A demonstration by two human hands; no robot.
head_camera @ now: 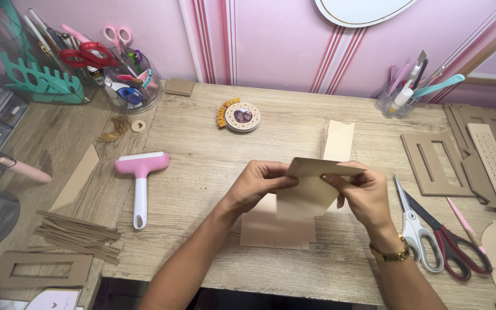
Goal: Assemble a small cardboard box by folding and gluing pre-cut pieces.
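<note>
Left hand [256, 182] and right hand [363, 192] pinch a tan card [311, 186] (folded) above the desk's [202, 149] near edge; scissors [431, 229] lie right; roller [140, 178] left.

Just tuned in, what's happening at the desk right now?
A person holds a folded piece of tan card above the wooden desk, the left hand pinching its left edge and the right hand its right. A flat tan card sheet lies beneath. Grey-handled scissors and red-handled scissors lie to the right, untouched. A pink and white hand roller lies to the left, near a stack of thin card strips.
</note>
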